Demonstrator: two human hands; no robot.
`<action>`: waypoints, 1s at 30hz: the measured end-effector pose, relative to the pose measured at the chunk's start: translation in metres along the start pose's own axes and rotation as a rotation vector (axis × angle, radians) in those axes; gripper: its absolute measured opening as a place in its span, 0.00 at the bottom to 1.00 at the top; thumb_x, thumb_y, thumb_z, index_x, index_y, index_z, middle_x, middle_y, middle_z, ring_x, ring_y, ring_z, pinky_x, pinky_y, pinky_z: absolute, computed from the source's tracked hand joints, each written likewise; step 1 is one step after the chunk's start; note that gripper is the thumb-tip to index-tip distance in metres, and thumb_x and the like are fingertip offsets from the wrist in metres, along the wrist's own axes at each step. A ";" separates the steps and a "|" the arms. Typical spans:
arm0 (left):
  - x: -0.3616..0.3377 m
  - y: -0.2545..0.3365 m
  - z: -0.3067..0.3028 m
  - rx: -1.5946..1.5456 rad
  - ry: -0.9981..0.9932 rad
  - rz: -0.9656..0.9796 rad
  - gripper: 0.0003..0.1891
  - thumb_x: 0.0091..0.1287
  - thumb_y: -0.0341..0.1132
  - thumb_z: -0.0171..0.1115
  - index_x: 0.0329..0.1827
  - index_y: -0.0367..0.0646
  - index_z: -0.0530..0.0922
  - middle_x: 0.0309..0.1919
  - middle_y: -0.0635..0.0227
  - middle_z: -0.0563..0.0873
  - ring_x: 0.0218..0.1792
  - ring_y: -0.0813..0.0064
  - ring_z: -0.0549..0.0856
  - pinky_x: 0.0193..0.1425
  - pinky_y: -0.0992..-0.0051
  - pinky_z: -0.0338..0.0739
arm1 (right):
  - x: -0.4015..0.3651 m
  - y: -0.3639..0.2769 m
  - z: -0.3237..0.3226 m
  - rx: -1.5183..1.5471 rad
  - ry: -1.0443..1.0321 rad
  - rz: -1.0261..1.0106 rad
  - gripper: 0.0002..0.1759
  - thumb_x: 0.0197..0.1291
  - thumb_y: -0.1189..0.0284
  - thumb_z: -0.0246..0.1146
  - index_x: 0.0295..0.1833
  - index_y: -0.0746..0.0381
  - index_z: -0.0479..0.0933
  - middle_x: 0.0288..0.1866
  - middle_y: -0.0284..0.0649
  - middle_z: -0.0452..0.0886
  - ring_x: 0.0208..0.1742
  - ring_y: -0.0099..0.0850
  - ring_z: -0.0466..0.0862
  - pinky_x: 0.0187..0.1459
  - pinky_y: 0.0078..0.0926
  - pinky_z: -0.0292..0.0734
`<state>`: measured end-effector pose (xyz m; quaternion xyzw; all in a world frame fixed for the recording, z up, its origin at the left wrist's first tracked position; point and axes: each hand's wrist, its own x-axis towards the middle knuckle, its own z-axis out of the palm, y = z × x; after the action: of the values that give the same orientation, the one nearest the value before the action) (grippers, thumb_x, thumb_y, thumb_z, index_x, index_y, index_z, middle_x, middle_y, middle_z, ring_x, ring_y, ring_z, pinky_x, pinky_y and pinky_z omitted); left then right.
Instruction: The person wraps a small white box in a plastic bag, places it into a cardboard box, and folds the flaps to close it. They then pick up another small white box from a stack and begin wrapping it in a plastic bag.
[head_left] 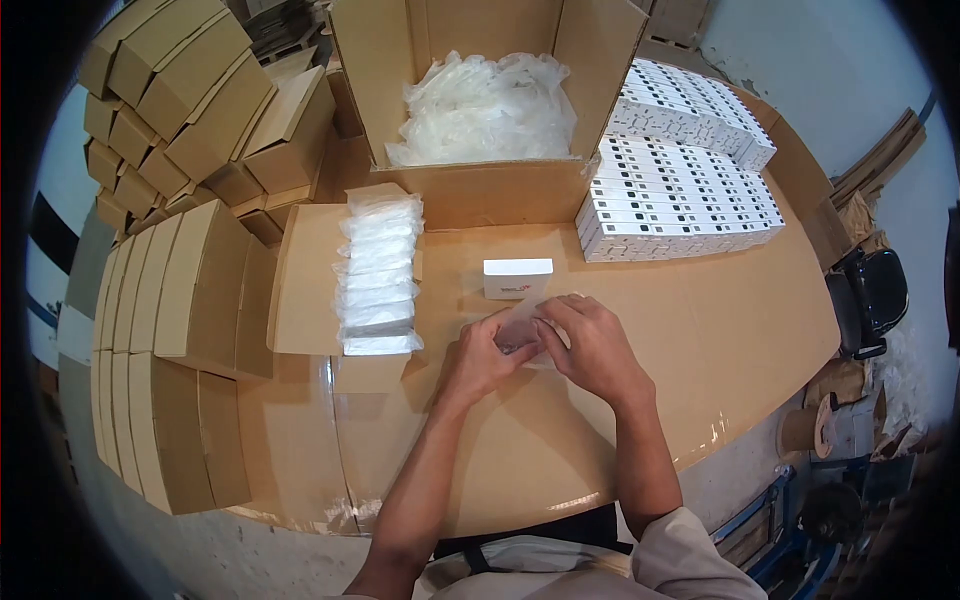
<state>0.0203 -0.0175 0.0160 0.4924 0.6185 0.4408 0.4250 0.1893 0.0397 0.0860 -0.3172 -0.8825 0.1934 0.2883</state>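
Both hands meet at the middle of the cardboard-covered table (700, 340). My left hand (482, 358) and my right hand (590, 345) together pinch a small clear plastic bag (520, 322) between their fingers. Just beyond the bag a small white box (517, 277) lies on the table, apart from the hands. To the left of my left hand a row of white boxes wrapped in clear bags (378, 272) sits on an open cardboard flap.
An open carton (470, 190) full of clear plastic bags (485, 110) stands at the back. Stacked small white boxes (680, 190) fill the back right. Brown cardboard boxes (170, 290) stand in rows at the left and back left. A black chair (872, 290) stands off the table's right edge.
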 end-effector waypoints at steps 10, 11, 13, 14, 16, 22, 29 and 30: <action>0.001 -0.011 -0.002 -0.067 -0.059 0.036 0.23 0.58 0.38 0.83 0.53 0.35 0.85 0.42 0.60 0.92 0.43 0.71 0.90 0.50 0.67 0.84 | 0.010 0.004 0.018 0.070 0.098 -0.125 0.09 0.66 0.73 0.69 0.34 0.63 0.79 0.28 0.45 0.82 0.32 0.46 0.80 0.40 0.42 0.73; 0.001 -0.012 0.000 -0.074 -0.065 0.041 0.23 0.58 0.38 0.83 0.53 0.35 0.85 0.42 0.61 0.92 0.43 0.72 0.89 0.50 0.67 0.84 | 0.010 0.005 0.018 0.067 0.113 -0.141 0.10 0.66 0.73 0.69 0.33 0.63 0.78 0.28 0.45 0.82 0.31 0.46 0.80 0.40 0.42 0.72; 0.001 -0.014 0.001 -0.083 -0.076 0.051 0.23 0.58 0.37 0.83 0.52 0.35 0.85 0.40 0.62 0.92 0.41 0.73 0.88 0.49 0.68 0.83 | 0.009 0.007 0.015 0.014 0.071 -0.150 0.08 0.65 0.71 0.70 0.36 0.62 0.80 0.31 0.44 0.84 0.34 0.43 0.82 0.41 0.40 0.74; 0.001 -0.015 0.001 -0.080 -0.070 0.045 0.22 0.58 0.37 0.83 0.52 0.35 0.85 0.40 0.62 0.92 0.41 0.74 0.88 0.49 0.68 0.83 | 0.008 0.007 0.015 -0.012 0.049 -0.153 0.07 0.65 0.70 0.71 0.37 0.61 0.81 0.33 0.43 0.85 0.36 0.41 0.84 0.42 0.40 0.74; 0.002 -0.014 0.002 -0.079 -0.059 0.034 0.22 0.58 0.36 0.82 0.51 0.35 0.85 0.40 0.63 0.92 0.41 0.75 0.87 0.48 0.68 0.83 | 0.009 0.008 0.016 -0.005 0.135 -0.200 0.07 0.63 0.71 0.72 0.38 0.61 0.81 0.35 0.42 0.86 0.37 0.40 0.84 0.42 0.39 0.74; -0.001 -0.003 0.001 -0.100 -0.039 0.052 0.12 0.60 0.26 0.77 0.44 0.37 0.85 0.37 0.73 0.89 0.40 0.84 0.82 0.45 0.73 0.81 | 0.009 0.011 0.022 0.010 0.252 -0.299 0.08 0.60 0.72 0.73 0.38 0.62 0.81 0.38 0.39 0.86 0.38 0.38 0.83 0.43 0.37 0.74; -0.001 -0.010 -0.001 -0.150 -0.018 0.020 0.19 0.58 0.32 0.81 0.51 0.36 0.87 0.41 0.64 0.92 0.43 0.78 0.88 0.50 0.70 0.83 | 0.004 0.015 0.020 -0.044 0.358 -0.291 0.11 0.59 0.73 0.75 0.31 0.58 0.78 0.25 0.32 0.79 0.30 0.34 0.76 0.43 0.38 0.70; -0.002 -0.006 -0.002 -0.126 -0.007 0.021 0.19 0.58 0.32 0.81 0.51 0.36 0.87 0.41 0.65 0.93 0.43 0.78 0.88 0.51 0.70 0.84 | 0.003 0.017 0.021 -0.059 0.387 -0.278 0.11 0.59 0.73 0.76 0.30 0.58 0.78 0.24 0.32 0.78 0.29 0.34 0.76 0.43 0.38 0.69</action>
<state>0.0173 -0.0203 0.0106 0.4726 0.5829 0.4814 0.4528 0.1816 0.0511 0.0625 -0.2321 -0.8512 0.0614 0.4667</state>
